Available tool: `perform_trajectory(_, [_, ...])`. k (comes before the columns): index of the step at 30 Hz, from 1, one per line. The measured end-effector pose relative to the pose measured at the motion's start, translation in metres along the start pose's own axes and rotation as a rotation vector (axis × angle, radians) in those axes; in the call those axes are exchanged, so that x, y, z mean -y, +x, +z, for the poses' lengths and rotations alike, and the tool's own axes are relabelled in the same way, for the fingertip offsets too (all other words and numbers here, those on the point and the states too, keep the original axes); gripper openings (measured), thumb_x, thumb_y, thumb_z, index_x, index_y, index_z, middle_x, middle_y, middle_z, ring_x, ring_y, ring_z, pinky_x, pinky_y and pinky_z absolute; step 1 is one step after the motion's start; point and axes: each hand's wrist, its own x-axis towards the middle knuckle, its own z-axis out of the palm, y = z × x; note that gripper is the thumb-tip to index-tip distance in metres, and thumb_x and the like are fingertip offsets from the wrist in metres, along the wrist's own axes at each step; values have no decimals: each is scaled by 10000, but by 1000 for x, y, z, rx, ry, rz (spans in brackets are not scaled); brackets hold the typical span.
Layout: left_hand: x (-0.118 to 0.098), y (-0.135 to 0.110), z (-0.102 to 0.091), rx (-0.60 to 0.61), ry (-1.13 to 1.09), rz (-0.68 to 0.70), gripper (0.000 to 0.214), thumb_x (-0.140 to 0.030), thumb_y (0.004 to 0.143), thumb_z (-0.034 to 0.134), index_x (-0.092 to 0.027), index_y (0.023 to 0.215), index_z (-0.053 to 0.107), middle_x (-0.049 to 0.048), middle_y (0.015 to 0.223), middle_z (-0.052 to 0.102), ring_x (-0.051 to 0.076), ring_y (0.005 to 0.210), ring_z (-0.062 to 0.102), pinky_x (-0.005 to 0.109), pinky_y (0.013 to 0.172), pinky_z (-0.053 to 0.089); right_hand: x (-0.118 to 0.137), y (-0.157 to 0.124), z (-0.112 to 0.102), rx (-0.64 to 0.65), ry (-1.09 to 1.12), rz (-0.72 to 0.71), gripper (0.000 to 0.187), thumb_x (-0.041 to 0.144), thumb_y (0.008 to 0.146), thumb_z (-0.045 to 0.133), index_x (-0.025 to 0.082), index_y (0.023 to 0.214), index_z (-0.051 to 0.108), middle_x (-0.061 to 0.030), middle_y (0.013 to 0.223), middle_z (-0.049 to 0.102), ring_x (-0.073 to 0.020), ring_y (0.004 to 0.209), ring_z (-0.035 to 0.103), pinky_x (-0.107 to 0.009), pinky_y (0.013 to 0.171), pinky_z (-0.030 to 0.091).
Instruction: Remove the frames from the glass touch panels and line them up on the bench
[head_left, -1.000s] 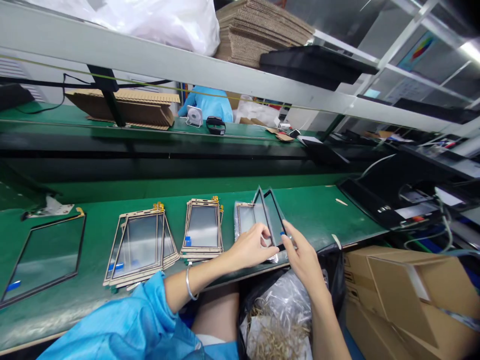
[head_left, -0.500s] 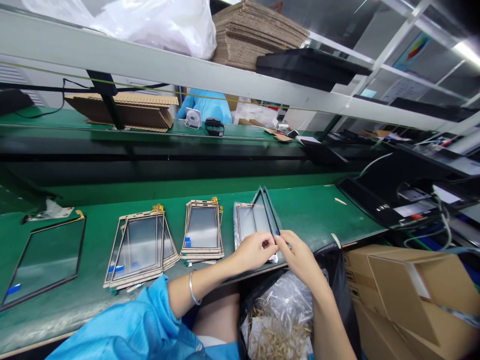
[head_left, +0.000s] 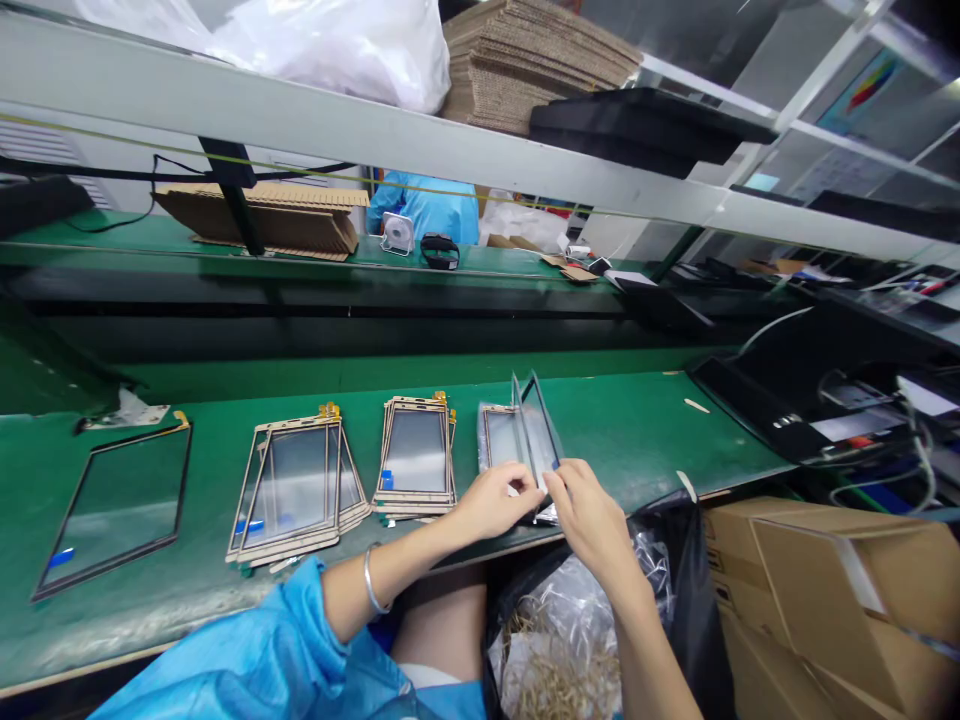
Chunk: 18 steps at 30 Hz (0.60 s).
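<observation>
Both hands meet at the near edge of the green bench. My left hand (head_left: pixel 491 503) and my right hand (head_left: pixel 589 515) pinch the near end of a thin black-framed glass panel (head_left: pixel 536 425) that stands tilted on its edge. It rises over a panel in a clear sleeve (head_left: pixel 501 438) lying flat on the bench. The fingers of both hands are closed on the upright panel's lower edge. A silver bangle circles my left wrist, and a blue sleeve covers the forearm.
Two stacks of tan-framed panels (head_left: pixel 416 455) (head_left: pixel 300 490) lie left of my hands, and a single black-framed panel (head_left: pixel 124 505) farther left. A black bag of scraps (head_left: pixel 570 640) hangs below the bench edge. Cardboard boxes (head_left: pixel 832 590) stand at right. A person in blue (head_left: pixel 424 205) works behind the far shelf.
The upright panel has turned more edge-on and my right hand has slid left, so both hands now pinch it close together. The camera shifted slightly left.
</observation>
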Motion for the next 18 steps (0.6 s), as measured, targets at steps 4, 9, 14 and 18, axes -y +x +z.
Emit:
perform_trajectory(4, [-3,9,9,34,-15,30,203,-292,808,519,-175,641,521,-14,716,551,123,710,524,207,648,415,5,2,-10,87,-3,-27,309,367,940,301,220,792,530,-31,919,576,-154,757,591,-250,586,351])
perform_trajectory(9, [-5,18,19,46,-45,56,177,-256,789,561,-176,637,524,-7,725,546,126,730,526,198,622,414,-6,6,-15,124,21,-21,296,299,922,275,215,712,465,-11,819,530,-143,721,554,-250,593,332])
perform_trajectory(14, [-4,16,16,38,-64,69,170,-209,767,590,-177,613,526,4,756,525,142,814,522,220,714,434,-7,5,-11,85,-13,6,276,287,909,286,211,695,442,-11,808,518,-137,688,534,-253,570,306])
perform_trajectory(18, [10,-2,-3,8,-96,15,160,-212,750,611,-171,621,526,9,810,519,145,872,532,237,784,442,-8,1,-9,59,-103,90,269,268,909,314,205,685,449,-8,818,530,-127,669,522,-246,544,279])
